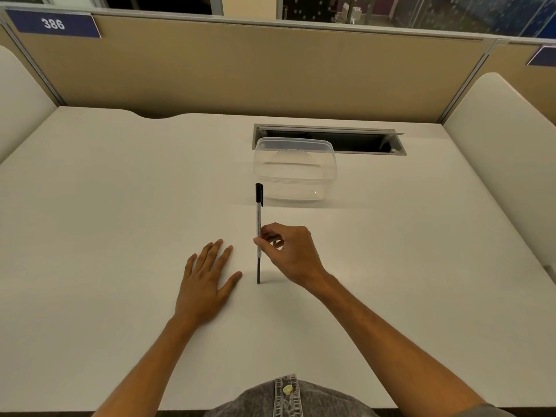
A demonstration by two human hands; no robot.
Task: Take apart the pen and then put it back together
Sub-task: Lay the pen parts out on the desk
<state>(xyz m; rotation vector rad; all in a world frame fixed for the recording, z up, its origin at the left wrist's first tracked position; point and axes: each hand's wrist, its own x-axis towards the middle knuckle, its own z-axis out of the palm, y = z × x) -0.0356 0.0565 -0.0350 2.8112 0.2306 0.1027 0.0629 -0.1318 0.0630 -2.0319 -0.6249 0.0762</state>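
Observation:
A slim white pen [258,219] with a black cap at its top and a dark lower end stands upright on the white desk [120,191], its bottom tip touching the surface. My right hand [290,254] pinches the pen's white barrel between thumb and fingertips, a little below the middle. My left hand [207,276] lies flat on the desk to the left of the pen, palm down, fingers spread, holding nothing. The cap sits on the pen.
A clear plastic container [296,171] with a lid stands just beyond the pen. Behind it a cable slot [331,139] is cut into the desk. Beige partition walls close off the back and sides. The desk's front edge runs near my body.

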